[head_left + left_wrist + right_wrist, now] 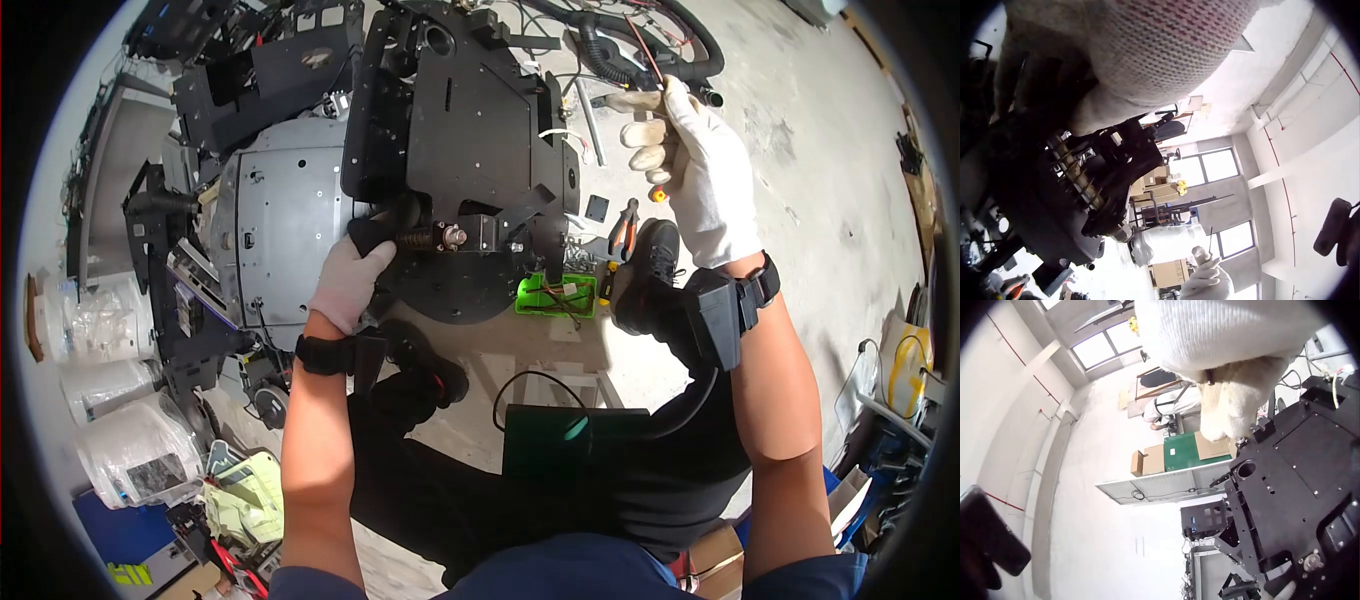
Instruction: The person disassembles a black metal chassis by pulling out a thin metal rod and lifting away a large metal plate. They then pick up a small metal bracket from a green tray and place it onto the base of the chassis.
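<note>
- Head: left hand (350, 282) grips a dark part (385, 226) beside the spring (416, 241), fingers curled; right hand (695, 170) pinches a thin rod (644, 50), well apart.
- Left wrist: best keep fingers off the spring.
- Right wrist: thin rod protrudes; a firm pinch should help.

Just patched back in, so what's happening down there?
A person in white gloves is at a black metal assembly. The left hand grips a black part beside a spring; the right hand holds a thin rod off to the side. Pliers and a green tray lie nearby.
</note>
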### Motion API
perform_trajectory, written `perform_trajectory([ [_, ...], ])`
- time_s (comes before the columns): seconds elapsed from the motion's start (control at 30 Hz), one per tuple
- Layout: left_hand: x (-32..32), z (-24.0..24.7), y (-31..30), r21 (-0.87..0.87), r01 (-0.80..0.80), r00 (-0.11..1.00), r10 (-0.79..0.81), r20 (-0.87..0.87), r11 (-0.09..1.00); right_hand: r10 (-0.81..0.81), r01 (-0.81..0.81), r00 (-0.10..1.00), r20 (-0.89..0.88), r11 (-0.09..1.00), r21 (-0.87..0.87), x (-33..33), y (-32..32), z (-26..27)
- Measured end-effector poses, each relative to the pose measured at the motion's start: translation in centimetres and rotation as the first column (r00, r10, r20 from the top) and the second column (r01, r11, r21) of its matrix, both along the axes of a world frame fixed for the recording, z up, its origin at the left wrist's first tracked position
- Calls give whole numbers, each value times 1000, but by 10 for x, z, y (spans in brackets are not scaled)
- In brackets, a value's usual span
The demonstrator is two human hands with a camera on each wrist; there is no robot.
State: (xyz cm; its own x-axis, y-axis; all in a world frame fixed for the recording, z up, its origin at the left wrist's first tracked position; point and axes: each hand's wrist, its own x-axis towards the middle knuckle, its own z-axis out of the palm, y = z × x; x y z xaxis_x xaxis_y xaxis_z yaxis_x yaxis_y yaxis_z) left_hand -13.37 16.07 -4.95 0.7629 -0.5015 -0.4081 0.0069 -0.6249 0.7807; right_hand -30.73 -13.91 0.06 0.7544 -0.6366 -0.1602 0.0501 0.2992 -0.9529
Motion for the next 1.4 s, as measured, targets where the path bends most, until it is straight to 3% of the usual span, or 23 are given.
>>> perform_trajectory([
  [0.17, 1, -6, 3, 24, 58, 995, -60, 86, 998, 52, -53, 998, -23, 996, -74, 4, 2, -2],
  [0.23, 2, -10, 5, 41, 49, 996, -52, 79, 998, -1, 1, 999, -47, 1000, 7, 7, 7, 0],
  [0.37, 0, -9, 5, -9, 55, 994, -54, 93, 998, 18, -19, 998, -53, 1000, -16, 11, 10, -5],
  [0.43, -2, 0, 1, 79, 84, 992, -91, 90, 993, 83, -86, 995, -52, 994, -63, 11, 7, -6],
  [0.53, -4, 5, 0, 66, 94, 990, -100, 97, 993, 61, -71, 992, -107, 993, -92, 16, 9, -6],
  [0.57, -2, 0, 2, -37, 131, 988, -128, 83, 991, 51, -55, 997, -60, 995, -78, 17, 9, -6],
  [0.63, 3, -12, 9, -59, 184, 977, -176, 121, 981, -15, -1, 995, -96, 986, -164, 15, 10, 9],
  [0.77, -2, -2, 4, 40, 112, 988, -116, 105, 993, -111, 111, 994, 16, 994, 12, 16, -10, 1],
  [0.87, -6, 0, -2, -31, 104, 984, -98, 152, 994, -162, 157, 984, 73, 985, 76, 8, -20, 7],
  [0.93, -9, 13, -9, 3, 51, 998, -51, -44, 999, -227, 219, 972, 58, 968, 120, 3, -25, 13],
  [1.07, -1, 1, -4, 51, 77, 992, -71, -107, 996, -244, 231, 964, 102, 965, 124, -10, -47, 4],
  [1.13, -5, 2, -10, -107, 28, 992, -41, -119, 994, -249, 235, 963, 103, 963, 133, -12, -50, 3],
  [1.27, -8, 0, -12, -131, -66, 987, 46, -154, 989, -210, 198, 975, 69, 969, 146, -11, -48, -3],
  [1.4, -6, -15, -11, -263, -52, 989, 14, -144, 963, -84, 85, 996, -12, 974, 210, 7, -22, -20],
])
